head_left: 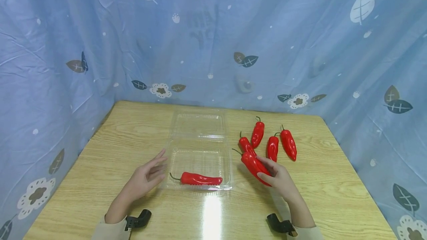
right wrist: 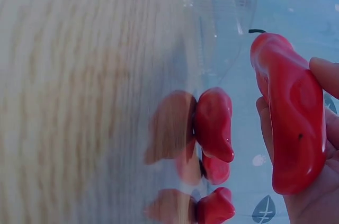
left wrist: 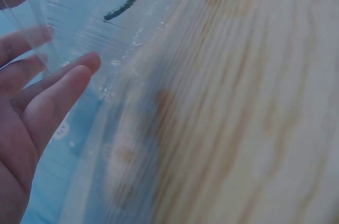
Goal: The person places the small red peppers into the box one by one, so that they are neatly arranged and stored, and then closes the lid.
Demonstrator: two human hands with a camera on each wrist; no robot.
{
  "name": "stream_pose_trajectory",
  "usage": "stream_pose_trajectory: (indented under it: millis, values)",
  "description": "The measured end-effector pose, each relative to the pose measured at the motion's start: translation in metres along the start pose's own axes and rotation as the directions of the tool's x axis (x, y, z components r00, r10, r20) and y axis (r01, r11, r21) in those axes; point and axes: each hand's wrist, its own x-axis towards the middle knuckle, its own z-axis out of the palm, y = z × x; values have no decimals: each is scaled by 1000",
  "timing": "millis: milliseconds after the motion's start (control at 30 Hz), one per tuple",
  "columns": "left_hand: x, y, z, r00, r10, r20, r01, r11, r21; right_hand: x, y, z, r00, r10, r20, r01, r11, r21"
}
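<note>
A clear plastic clamshell box (head_left: pixel 197 158) lies opened on the table, its lid (head_left: pixel 200 124) folded back away from me. One red chili pepper (head_left: pixel 201 179) with a green stem lies along the box's near side. My left hand (head_left: pixel 145 179) is at the box's left wall, fingers loosely spread, and holds nothing. In the left wrist view its fingers (left wrist: pixel 58 94) overlap the clear plastic. My right hand (head_left: pixel 278 179) pinches another red pepper (right wrist: pixel 296 118) between thumb and fingers, just right of the box; its stem points toward the box.
Beyond my right hand several red peppers lie on the wooden table (head_left: pixel 333 195): one (head_left: pixel 247 145) partly behind the held pepper, one (head_left: pixel 258 135) farther back, one (head_left: pixel 272 148) in the middle and one (head_left: pixel 288 144) at the right. A blue patterned curtain (head_left: pixel 213 40) surrounds the table.
</note>
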Motion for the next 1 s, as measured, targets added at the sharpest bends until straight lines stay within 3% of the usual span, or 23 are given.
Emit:
stream_pose_trajectory:
  millis: [800,1000]
  values:
    - [0,-4,0,1000,-11,-2,11,1000,21,5,-16,5,999,-40,3,40,999,1]
    - [0,-5,1,1000,-25,-9,25,1000,7,9,-23,10,994,-110,28,110,994,17]
